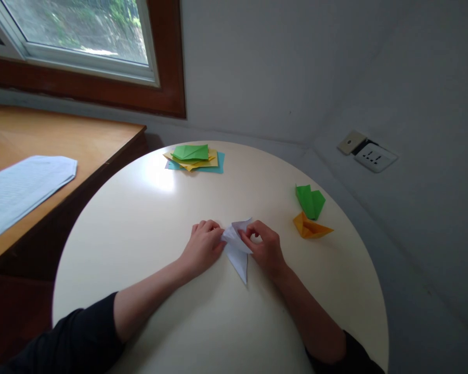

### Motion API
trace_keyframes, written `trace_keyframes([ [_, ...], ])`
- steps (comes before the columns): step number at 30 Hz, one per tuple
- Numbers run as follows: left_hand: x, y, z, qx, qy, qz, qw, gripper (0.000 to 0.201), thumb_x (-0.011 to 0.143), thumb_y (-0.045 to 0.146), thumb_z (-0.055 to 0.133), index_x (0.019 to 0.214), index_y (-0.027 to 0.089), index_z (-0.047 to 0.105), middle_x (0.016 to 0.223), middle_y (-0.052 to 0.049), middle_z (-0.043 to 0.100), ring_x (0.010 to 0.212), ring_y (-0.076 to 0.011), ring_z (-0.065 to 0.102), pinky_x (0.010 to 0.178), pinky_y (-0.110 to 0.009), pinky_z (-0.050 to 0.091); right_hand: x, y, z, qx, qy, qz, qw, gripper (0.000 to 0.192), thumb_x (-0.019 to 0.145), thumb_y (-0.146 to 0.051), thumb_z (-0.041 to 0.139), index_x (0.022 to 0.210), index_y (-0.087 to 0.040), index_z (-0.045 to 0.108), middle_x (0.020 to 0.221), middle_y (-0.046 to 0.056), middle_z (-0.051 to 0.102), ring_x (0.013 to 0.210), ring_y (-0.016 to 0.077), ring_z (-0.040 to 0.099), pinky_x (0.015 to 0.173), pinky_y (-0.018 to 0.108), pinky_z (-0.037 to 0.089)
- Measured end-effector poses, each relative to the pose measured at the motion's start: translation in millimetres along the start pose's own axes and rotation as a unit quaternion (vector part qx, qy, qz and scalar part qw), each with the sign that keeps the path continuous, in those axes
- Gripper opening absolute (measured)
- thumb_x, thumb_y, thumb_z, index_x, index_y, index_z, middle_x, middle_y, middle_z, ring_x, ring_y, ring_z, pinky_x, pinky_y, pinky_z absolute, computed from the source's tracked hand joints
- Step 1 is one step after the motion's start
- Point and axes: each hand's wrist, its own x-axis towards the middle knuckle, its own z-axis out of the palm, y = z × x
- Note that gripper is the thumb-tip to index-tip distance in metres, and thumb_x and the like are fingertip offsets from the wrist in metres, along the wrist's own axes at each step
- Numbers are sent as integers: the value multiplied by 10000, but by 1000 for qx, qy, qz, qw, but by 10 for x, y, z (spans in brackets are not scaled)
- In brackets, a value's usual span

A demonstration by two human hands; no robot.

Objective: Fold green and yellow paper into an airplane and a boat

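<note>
Between my hands, over the middle of the round table, is a partly folded sheet of white paper [238,259]. One pointed corner hangs toward me, and a flap stands up at the top right. My left hand [205,243] pinches the paper's left end, its fingers curled. My right hand [265,246] grips the raised flap on the other side between thumb and index finger. To the right lie a folded orange paper boat [311,227] and a folded green paper shape [310,201], close together.
A stack of yellow and blue paper [218,162] with a folded green piece [191,152] on top sits at the far edge of the white round table [113,234]. Left of it, a wooden desk [89,135] bears white papers [27,187]. A wall socket [374,157] is at right.
</note>
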Motion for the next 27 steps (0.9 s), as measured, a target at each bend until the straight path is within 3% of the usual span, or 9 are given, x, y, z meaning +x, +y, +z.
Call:
trace_keyframes([
  [3,4,-15,-10,33,24,2,999,114,779,143,540,832,178,635,950,-60,583,919,-213,505,841,-385,370,0,5,15,40,-34,-8,999,85,781,-122,533,744,-198,546,683,-1,588,619,125,544,586,238,435],
  [6,8,-26,-7,50,34,6,998,177,791,137,527,915,194,641,947,-59,585,914,-211,511,843,-385,366,2,37,44,80,-108,-13,991,209,788,-68,458,881,-187,603,861,57,644,779,158,596,685,270,474],
  [10,4,-22,-1,60,30,19,998,245,819,127,488,1002,205,631,967,-65,591,921,-207,518,852,-384,359,3,70,72,103,-169,-7,980,320,759,-5,419,868,-194,653,942,76,642,926,189,581,815,313,461],
  [17,-40,-2,12,95,16,42,995,299,826,130,427,1081,161,581,1050,-109,580,985,-244,496,887,-421,336,-2,95,89,92,-214,-17,972,322,718,28,444,732,-189,681,880,73,630,858,197,563,791,331,451],
  [27,-84,81,-34,133,-34,39,990,390,810,163,422,1193,143,496,1165,-134,550,1093,-279,463,993,-508,242,-1,121,60,59,-234,-6,970,366,670,44,442,705,-203,709,829,50,634,800,175,570,745,308,467],
])
